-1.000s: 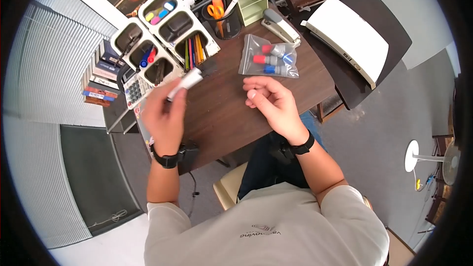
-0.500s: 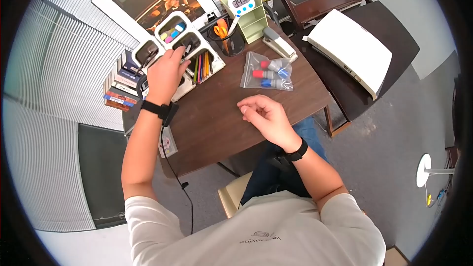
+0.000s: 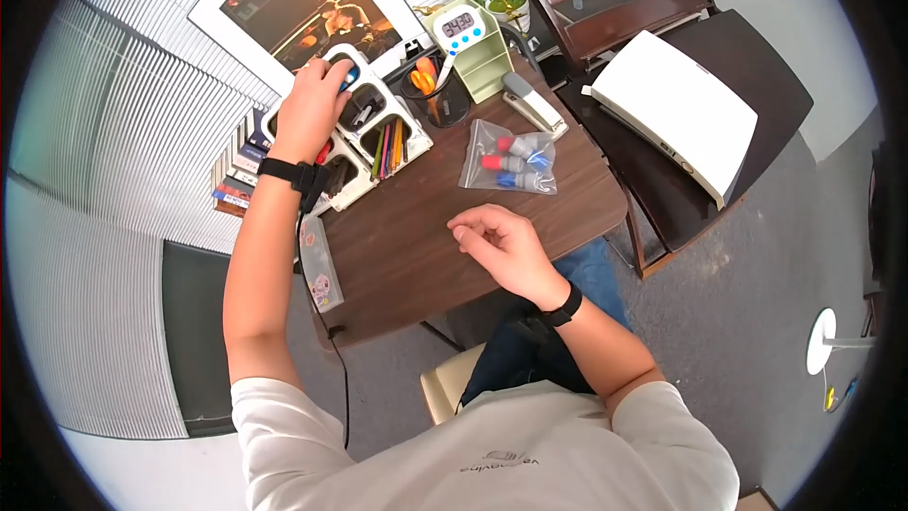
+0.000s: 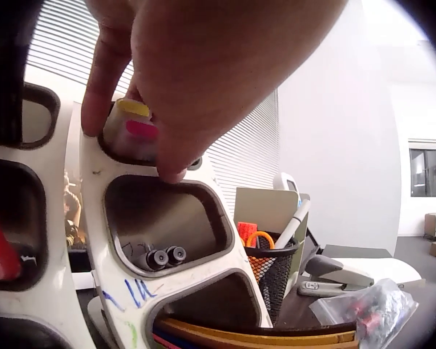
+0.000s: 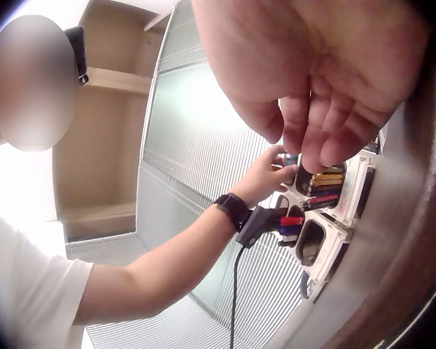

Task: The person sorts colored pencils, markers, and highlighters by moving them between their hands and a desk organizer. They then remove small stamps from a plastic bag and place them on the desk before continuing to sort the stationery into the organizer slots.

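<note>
and here's the left hand [image 3: 312,114] up at the top compartment of the white organizer [image 4: 93,211], right where the yellow-ended marker [image 4: 134,107] and pink-ended marker [image 4: 142,131] sit. a blue piece [image 3: 351,76] shows by its fingertips; i can't tell whether they pinch it. those compartments look meant to sort things by kind: black-ended pens [image 4: 176,254] in the one below, pencils [image 3: 388,147] bundled in the next, walls stopping them from spreading. over on the bench [image 3: 407,246], the clear bag [image 3: 478,156] lies flat, probably to group its red and blue-capped markers, with the stapler [image 3: 532,102] just beside it.

now the pose: left arm reaches long and forward, wrist above the organizer, fingers angled down around the compartment opening. the right hand [image 3: 506,251] hangs low near the bench's front edge, elbow bent, palm turned inward, fingers loosely bent and nothing in them.
</note>
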Demonstrator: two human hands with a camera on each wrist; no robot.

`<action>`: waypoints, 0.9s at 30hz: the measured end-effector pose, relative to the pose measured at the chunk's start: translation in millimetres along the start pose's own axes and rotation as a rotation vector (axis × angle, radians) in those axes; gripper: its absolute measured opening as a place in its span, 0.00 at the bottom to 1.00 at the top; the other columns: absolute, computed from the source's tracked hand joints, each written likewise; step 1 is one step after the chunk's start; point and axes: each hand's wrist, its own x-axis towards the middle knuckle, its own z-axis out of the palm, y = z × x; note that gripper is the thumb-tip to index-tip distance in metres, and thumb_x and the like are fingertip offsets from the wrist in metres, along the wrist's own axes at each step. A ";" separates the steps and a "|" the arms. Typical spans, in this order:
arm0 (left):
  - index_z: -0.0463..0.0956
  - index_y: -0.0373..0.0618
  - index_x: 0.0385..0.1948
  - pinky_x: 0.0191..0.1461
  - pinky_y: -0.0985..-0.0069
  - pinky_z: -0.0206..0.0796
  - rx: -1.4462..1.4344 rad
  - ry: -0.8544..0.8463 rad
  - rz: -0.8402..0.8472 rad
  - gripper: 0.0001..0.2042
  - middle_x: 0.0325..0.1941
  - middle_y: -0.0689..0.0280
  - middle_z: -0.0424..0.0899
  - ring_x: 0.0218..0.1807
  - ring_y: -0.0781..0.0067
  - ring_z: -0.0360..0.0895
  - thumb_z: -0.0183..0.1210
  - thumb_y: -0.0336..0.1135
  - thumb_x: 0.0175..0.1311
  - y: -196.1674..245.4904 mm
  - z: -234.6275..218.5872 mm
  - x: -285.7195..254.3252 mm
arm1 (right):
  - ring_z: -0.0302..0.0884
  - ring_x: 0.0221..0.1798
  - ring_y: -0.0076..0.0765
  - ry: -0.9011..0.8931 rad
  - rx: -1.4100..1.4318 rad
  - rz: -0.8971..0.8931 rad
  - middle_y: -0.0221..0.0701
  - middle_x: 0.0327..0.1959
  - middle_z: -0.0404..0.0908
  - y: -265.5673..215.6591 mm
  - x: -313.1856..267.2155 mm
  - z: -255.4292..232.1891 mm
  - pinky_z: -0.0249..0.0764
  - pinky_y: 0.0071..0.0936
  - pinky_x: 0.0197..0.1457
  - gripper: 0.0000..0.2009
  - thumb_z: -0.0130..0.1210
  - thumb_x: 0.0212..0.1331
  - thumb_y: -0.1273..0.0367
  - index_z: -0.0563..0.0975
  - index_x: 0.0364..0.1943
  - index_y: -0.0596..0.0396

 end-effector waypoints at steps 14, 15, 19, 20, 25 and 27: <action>0.81 0.45 0.53 0.50 0.61 0.77 -0.179 0.247 0.042 0.13 0.47 0.57 0.83 0.47 0.51 0.83 0.61 0.26 0.68 9.4 -32.4 -24.1 | 0.75 0.30 0.18 0.030 0.036 -0.043 0.29 0.35 0.81 0.9 -0.2 1.3 0.73 0.21 0.36 0.08 0.63 0.68 0.70 0.85 0.45 0.59; 0.81 0.44 0.53 0.52 0.62 0.77 -0.178 0.261 0.002 0.14 0.49 0.55 0.84 0.48 0.51 0.84 0.63 0.25 0.66 15.1 -43.1 -31.0 | 0.75 0.30 0.19 0.024 0.015 -0.056 0.30 0.35 0.82 1.6 0.1 0.8 0.74 0.21 0.36 0.08 0.63 0.68 0.70 0.85 0.45 0.59; 0.81 0.40 0.53 0.43 0.71 0.82 -0.133 0.468 -0.085 0.14 0.49 0.58 0.85 0.47 0.64 0.85 0.65 0.22 0.67 31.3 -77.7 -71.8 | 0.80 0.37 0.18 -0.045 -0.076 -0.036 0.28 0.40 0.84 -7.8 -0.3 -1.6 0.76 0.20 0.40 0.09 0.64 0.68 0.71 0.85 0.47 0.60; 0.81 0.38 0.53 0.42 0.73 0.83 -0.181 0.524 -0.144 0.14 0.50 0.59 0.85 0.47 0.67 0.84 0.65 0.21 0.67 44.6 -85.2 -86.9 | 0.80 0.37 0.18 -0.048 -0.071 -0.029 0.28 0.40 0.84 -9.1 -0.1 -1.2 0.76 0.20 0.40 0.09 0.64 0.68 0.71 0.85 0.47 0.60; 0.74 0.38 0.61 0.46 0.74 0.81 -0.998 0.681 -0.752 0.18 0.45 0.65 0.80 0.42 0.77 0.81 0.62 0.23 0.71 145.2 -43.5 -152.4 | 0.83 0.46 0.26 -0.057 0.012 -0.183 0.31 0.46 0.84 -14.6 0.2 10.2 0.78 0.24 0.51 0.18 0.66 0.67 0.69 0.79 0.58 0.59; 0.74 0.41 0.60 0.44 0.72 0.83 -1.632 0.413 -0.891 0.16 0.45 0.66 0.81 0.43 0.75 0.82 0.59 0.22 0.72 196.4 -20.3 -163.5 | 0.80 0.54 0.28 -0.135 0.133 -0.090 0.32 0.57 0.80 -10.4 2.3 -0.3 0.76 0.28 0.59 0.23 0.65 0.68 0.69 0.74 0.65 0.58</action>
